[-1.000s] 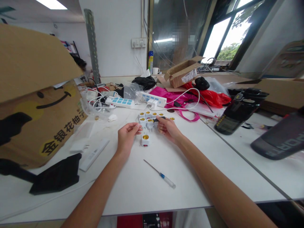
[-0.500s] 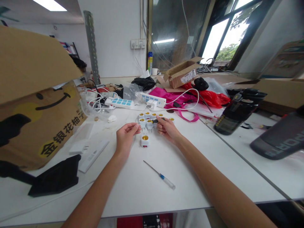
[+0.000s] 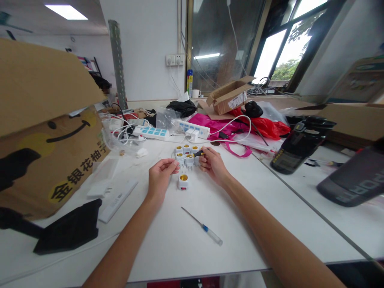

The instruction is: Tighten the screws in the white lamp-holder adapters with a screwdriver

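Observation:
My right hand [image 3: 212, 163] grips a small screwdriver [image 3: 198, 153] by its dark handle with a yellow band, the thin shaft pointing left. My left hand [image 3: 163, 172] is closed in a pinch by the shaft's tip; what it pinches is too small to make out. Between and behind the hands stands a group of white lamp sockets [image 3: 179, 149] with gold-coloured insides, some partly hidden by my right hand. One single lamp socket [image 3: 183, 182] with a red switch sits nearer to me. A second screwdriver [image 3: 203, 226] with a clear and blue handle lies in front, touched by neither hand.
Power strips [image 3: 151, 132] and tangled cables lie at the back. Behind them are a pink bag [image 3: 205, 122] and an open carton [image 3: 228, 96]. Dark bottles [image 3: 300, 146] stand at the right. A large cardboard box [image 3: 54, 164] and a black stand [image 3: 70, 228] occupy the left.
My right hand has turned slightly, and the screwdriver's shaft now shows clearly, reaching toward my left hand. My left hand stays nearly in place. The whole view has shifted a little.

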Tool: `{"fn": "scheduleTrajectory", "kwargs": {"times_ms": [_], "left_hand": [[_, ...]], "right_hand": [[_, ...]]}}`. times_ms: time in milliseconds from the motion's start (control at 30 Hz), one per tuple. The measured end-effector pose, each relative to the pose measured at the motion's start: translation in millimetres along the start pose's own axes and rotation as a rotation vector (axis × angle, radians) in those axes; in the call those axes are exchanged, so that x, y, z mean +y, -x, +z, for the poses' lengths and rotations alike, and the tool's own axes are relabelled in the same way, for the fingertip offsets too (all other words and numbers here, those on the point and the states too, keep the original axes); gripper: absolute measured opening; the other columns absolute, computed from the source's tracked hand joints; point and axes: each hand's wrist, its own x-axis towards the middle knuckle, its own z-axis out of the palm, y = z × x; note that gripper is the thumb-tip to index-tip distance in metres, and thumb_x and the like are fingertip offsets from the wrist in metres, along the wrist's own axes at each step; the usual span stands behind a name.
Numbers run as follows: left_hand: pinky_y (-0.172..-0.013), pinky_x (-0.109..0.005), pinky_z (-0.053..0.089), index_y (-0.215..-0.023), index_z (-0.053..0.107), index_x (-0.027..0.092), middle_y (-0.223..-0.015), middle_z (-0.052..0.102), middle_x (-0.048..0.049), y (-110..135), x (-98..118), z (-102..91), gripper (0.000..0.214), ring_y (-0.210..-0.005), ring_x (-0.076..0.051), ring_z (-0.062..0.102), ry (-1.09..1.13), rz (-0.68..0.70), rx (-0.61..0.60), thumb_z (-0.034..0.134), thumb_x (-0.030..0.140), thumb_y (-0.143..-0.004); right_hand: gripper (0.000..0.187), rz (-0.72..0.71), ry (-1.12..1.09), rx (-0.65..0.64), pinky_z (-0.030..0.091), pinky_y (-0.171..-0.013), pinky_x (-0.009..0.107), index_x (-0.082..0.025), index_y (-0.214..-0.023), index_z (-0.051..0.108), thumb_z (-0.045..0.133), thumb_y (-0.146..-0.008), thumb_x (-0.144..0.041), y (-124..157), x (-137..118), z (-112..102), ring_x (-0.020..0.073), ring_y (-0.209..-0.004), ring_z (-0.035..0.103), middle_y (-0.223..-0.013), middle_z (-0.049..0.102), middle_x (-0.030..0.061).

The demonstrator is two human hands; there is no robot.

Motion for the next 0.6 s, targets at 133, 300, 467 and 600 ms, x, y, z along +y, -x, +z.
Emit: {"fn": "scheduleTrajectory", "kwargs": {"times_ms": [133,300,467,600], "left_hand": [[-0.081,-0.034,0.064,-0.094,0.085,0.014,-0.085,0.085,-0.0079,0.3,-0.3,-0.3,0.037,-0.079,-0.019,0.078,-0.017,0.006,-0.005,0.098,0.038,-0.069],[-0.082,-0.035,0.064,-0.098,0.086,0.014,-0.085,0.085,-0.0081,-0.2,-0.6,-1.3,0.038,-0.08,-0.02,0.078,-0.04,0.005,-0.013,0.097,0.038,-0.07],[-0.086,-0.037,0.065,-0.107,0.086,0.016,-0.092,0.086,-0.008,-1.9,1.2,-2.2,0.046,-0.088,-0.022,0.081,-0.048,-0.01,-0.035,0.1,0.038,-0.069],[-0.094,-0.04,0.065,-0.104,0.087,0.017,-0.094,0.087,-0.0082,-4.5,1.2,-6.3,0.047,-0.089,-0.022,0.082,-0.065,-0.044,-0.082,0.103,0.039,-0.065]], "right_hand": [[0.061,-0.013,0.002,0.012,0.024,-0.043,0.019,-0.027,-0.087,0.047,0.095,-0.077,-0.062,0.2,-0.6,-0.1,0.0056,-0.046,0.023,-0.059,0.041,-0.0134],[0.062,-0.028,-0.005,0.018,0.023,-0.042,0.018,-0.027,-0.087,0.046,0.096,-0.077,-0.062,-1.6,1.0,-1.3,0.0056,-0.047,0.024,-0.06,0.04,-0.0132],[0.06,-0.069,-0.01,0.045,0.023,-0.042,0.019,-0.027,-0.087,0.048,0.093,-0.079,-0.066,-5.1,0.6,-6.1,0.0057,-0.046,0.023,-0.059,0.038,-0.0134],[0.061,-0.089,-0.007,0.063,0.023,-0.042,0.018,-0.026,-0.085,0.048,0.094,-0.079,-0.066,-6.2,-2.2,-9.5,0.0052,-0.046,0.023,-0.058,0.036,-0.0136]]}}
